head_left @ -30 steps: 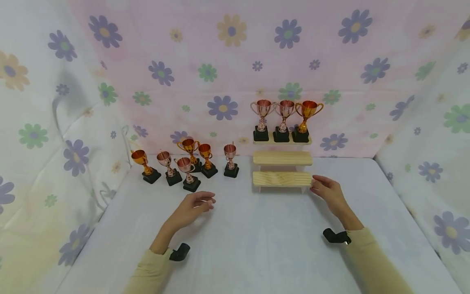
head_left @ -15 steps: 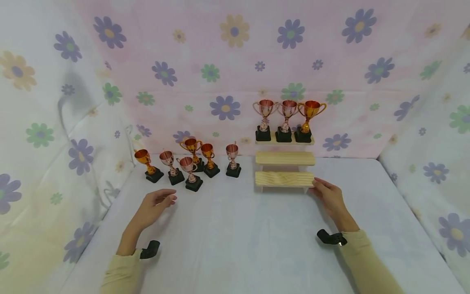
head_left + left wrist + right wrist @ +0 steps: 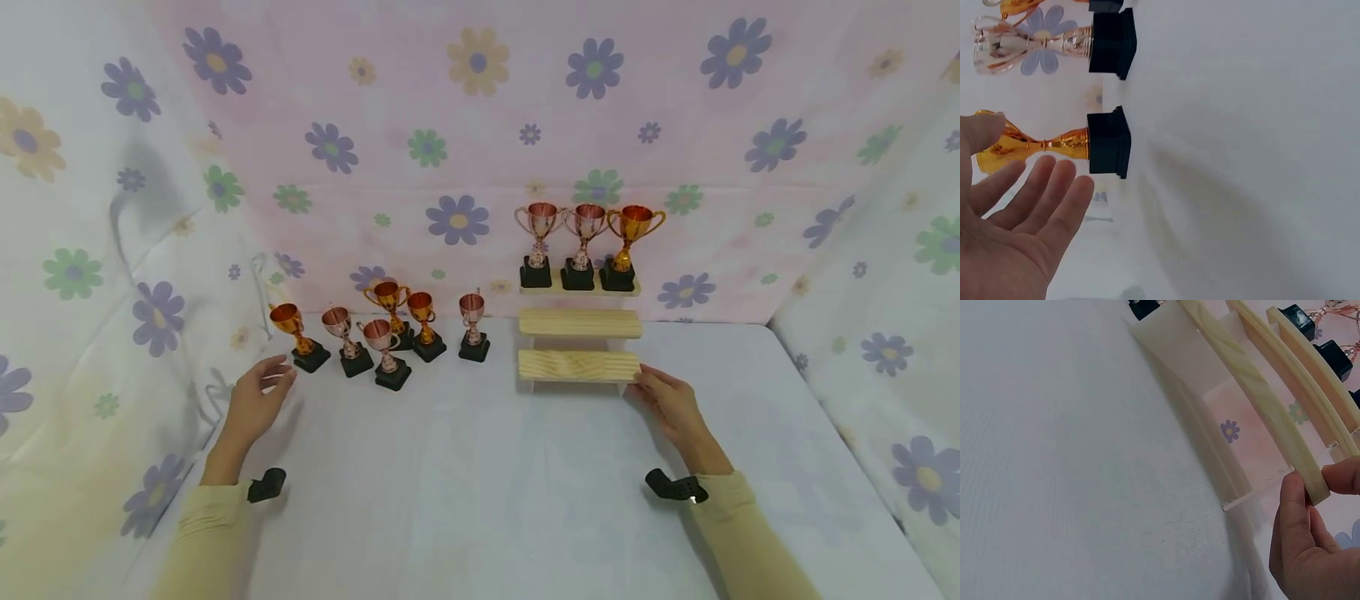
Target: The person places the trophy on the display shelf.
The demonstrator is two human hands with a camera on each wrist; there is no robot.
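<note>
My left hand [image 3: 253,404] is beside the leftmost gold trophy [image 3: 293,329], its fingers spread and loosely bent. In the left wrist view the thumb overlaps that gold cup [image 3: 1054,145], and I cannot tell whether skin touches it. With thumb and fingers, my right hand [image 3: 673,410] pinches the right end of the lowest board of a three-step wooden display stand [image 3: 577,365]. The right wrist view shows the thumb on one face of the board [image 3: 1266,406] and fingers on the other. A gold trophy [image 3: 630,242] and two rose-gold ones [image 3: 538,237] stand on the top step.
Several more trophies on black square bases stand left of the stand, among them a rose-gold one [image 3: 472,321] nearest to it and another in front [image 3: 385,346]. White cloth covers the table [image 3: 465,483]. Flowered fabric [image 3: 375,167] hangs behind and at both sides.
My left hand has moved left along the front of the trophies to the leftmost gold one. My right hand stays at the stand's lowest board, its fingers now closer round the end.
</note>
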